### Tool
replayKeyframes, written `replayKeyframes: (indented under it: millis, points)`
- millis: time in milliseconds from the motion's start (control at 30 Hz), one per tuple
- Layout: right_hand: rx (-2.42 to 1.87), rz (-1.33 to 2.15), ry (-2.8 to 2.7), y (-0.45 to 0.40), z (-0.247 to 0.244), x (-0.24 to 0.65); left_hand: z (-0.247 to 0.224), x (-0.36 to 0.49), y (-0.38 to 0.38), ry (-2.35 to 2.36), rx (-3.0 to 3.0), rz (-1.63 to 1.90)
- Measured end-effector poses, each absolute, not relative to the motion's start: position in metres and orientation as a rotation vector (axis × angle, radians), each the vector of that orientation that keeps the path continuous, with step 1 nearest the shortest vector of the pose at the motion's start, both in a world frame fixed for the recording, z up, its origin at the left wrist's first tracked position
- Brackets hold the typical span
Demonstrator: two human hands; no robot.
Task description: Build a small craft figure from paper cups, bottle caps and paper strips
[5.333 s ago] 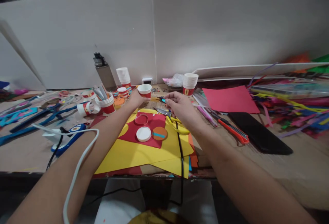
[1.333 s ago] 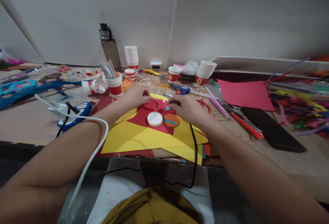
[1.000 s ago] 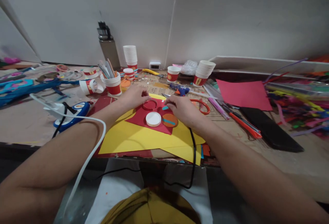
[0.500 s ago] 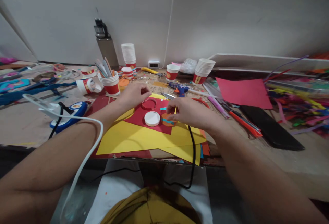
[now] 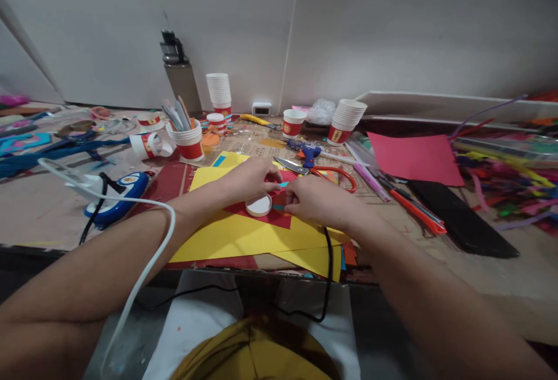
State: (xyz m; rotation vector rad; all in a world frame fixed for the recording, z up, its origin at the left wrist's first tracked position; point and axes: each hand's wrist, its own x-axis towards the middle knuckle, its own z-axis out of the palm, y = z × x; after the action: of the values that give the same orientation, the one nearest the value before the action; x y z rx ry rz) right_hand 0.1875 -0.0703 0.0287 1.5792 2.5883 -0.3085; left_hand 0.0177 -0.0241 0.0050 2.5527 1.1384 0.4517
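My left hand [image 5: 254, 179] is over the red paper [image 5: 279, 222], its fingers bent and drawn together beside a small blue strip [image 5: 283, 184]. What those fingers hold, if anything, is hidden. Just below it lies a white round shallow cup piece [image 5: 258, 206]. My right hand [image 5: 314, 199] is closed in a pinch above the right part of the red paper, close to an orange piece [image 5: 279, 202] mostly covered by the hand. I cannot make out what it pinches. Beneath everything is a yellow sheet [image 5: 226, 239]. Scissors with red handles [image 5: 349, 178] lie behind my right hand.
A blue glue gun [image 5: 310, 152] lies beyond the scissors. Stacked paper cups [image 5: 346, 118] and a cup of pens [image 5: 189, 142] stand farther back. To the right are a red cutter [image 5: 418, 211], a black phone-like slab [image 5: 464, 217] and pink paper [image 5: 416, 159]. A white cable [image 5: 168, 217] crosses my left forearm.
My left hand has moved right and toward me, close to my right hand, and now covers where the red ring lay. My right hand has shifted slightly nearer me, showing more of the scissors.
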Motion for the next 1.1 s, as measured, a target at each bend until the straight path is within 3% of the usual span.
replayKeyframes:
  millis: [233,533,1100]
  points:
    - [1.592,-0.367,2.57,-0.07,0.036,0.196,0.009,0.021,-0.028,1.042,2.581,0.392]
    - [1.918,-0.126,2.627,-0.056,0.043,0.229,0.018,0.028,-0.035,0.985,2.648,0.194]
    - [1.952,-0.129,2.594,-0.056,0.039,0.223,0.02,0.034,-0.027,0.946,2.49,0.099]
